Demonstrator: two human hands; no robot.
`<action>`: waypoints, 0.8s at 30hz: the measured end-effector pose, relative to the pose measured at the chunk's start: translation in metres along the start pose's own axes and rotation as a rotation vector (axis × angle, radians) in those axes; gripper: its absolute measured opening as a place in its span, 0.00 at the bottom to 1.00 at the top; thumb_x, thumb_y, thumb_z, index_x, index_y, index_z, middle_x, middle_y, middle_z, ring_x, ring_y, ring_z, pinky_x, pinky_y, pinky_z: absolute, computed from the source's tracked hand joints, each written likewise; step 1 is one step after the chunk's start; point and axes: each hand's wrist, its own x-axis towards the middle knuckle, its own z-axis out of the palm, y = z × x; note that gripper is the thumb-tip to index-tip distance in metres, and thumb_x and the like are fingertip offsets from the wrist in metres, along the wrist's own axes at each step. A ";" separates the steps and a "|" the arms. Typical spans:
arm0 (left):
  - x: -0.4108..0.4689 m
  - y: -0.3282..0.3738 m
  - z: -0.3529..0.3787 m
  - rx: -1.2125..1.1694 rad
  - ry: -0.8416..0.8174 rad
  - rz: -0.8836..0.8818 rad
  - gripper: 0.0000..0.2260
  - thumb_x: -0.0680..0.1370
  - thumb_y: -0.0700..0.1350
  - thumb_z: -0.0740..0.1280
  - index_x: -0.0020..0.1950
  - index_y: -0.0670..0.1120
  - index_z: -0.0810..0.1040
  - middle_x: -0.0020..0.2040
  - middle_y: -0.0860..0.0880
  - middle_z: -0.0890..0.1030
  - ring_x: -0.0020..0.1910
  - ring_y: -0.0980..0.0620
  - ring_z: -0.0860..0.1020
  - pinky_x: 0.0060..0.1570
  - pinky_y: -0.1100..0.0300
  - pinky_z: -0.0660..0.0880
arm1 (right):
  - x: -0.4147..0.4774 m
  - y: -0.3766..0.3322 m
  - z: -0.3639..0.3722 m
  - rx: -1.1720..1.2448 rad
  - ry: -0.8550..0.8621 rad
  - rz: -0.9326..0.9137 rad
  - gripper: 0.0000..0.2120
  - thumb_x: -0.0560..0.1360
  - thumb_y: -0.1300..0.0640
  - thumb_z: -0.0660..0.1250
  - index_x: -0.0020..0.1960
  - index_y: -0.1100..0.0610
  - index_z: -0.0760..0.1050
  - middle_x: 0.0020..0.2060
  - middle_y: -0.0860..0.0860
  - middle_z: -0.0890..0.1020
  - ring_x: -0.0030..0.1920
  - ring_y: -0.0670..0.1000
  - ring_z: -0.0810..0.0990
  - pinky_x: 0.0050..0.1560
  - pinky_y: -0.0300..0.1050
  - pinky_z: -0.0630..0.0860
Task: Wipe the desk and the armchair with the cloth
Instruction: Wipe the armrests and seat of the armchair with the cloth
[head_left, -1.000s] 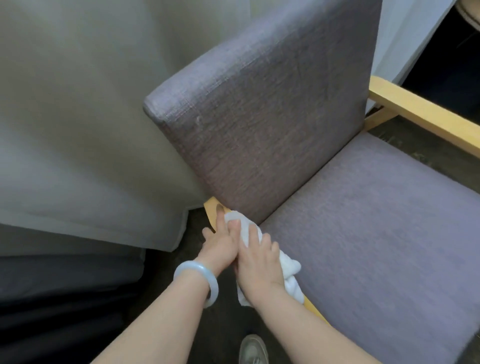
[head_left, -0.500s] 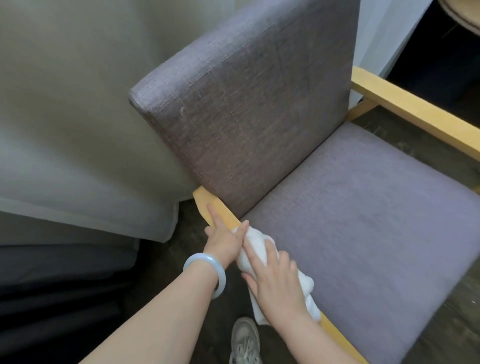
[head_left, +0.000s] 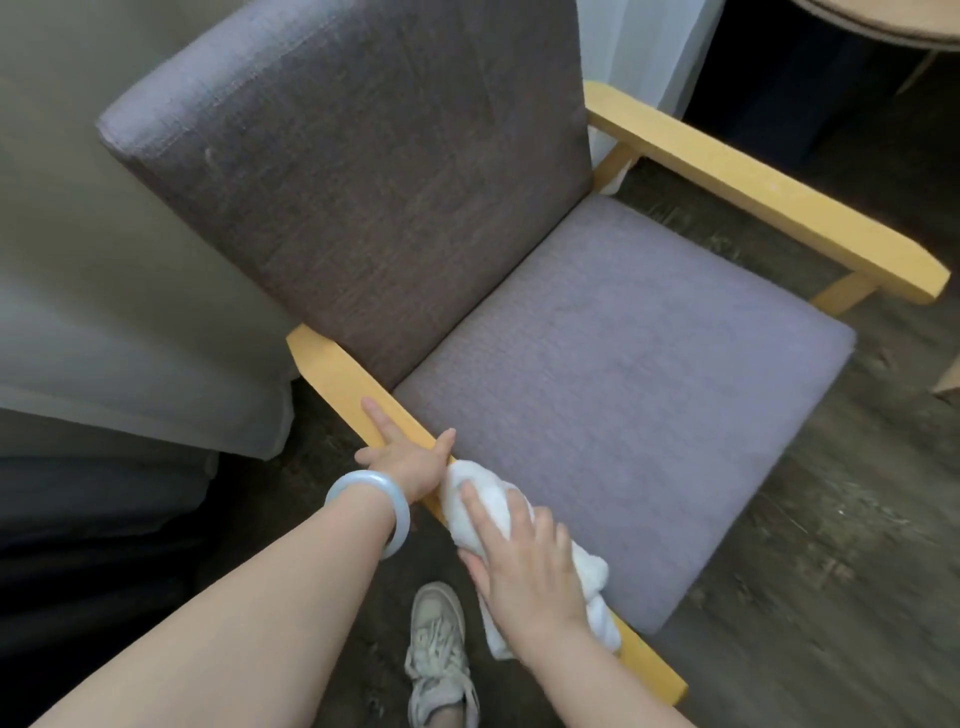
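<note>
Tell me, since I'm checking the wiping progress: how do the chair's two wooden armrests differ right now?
The near armrest has both hands on it: the left hand rests bare on the wood, the right hand presses the white cloth onto it. The far armrest is bare and untouched. Both are light yellow wood.

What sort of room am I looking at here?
Probably a hotel room or lounge, though that is a guess. A wooden-framed armchair with purple-grey cushions stands by full-length curtains, on a dark floor, with the edge of a round table at top right.
</note>
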 end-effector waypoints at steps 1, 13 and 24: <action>0.001 0.000 -0.001 0.011 0.014 -0.006 0.50 0.72 0.69 0.62 0.66 0.62 0.17 0.66 0.36 0.63 0.53 0.35 0.76 0.56 0.40 0.76 | 0.016 -0.011 -0.002 -0.002 0.015 -0.009 0.33 0.71 0.39 0.66 0.73 0.43 0.62 0.55 0.55 0.78 0.38 0.55 0.74 0.37 0.52 0.74; -0.015 0.001 -0.015 -0.009 -0.062 0.005 0.48 0.73 0.70 0.60 0.68 0.62 0.20 0.67 0.35 0.68 0.51 0.36 0.78 0.34 0.44 0.82 | -0.121 0.095 -0.024 0.158 -0.132 0.046 0.29 0.64 0.44 0.65 0.65 0.37 0.66 0.54 0.47 0.77 0.26 0.52 0.73 0.26 0.45 0.76; -0.109 0.044 -0.007 0.324 -0.055 0.333 0.25 0.84 0.51 0.47 0.80 0.54 0.44 0.79 0.41 0.48 0.72 0.39 0.62 0.66 0.48 0.68 | -0.058 0.163 -0.152 0.577 0.063 0.222 0.26 0.79 0.43 0.55 0.69 0.24 0.44 0.63 0.36 0.62 0.59 0.39 0.64 0.61 0.35 0.61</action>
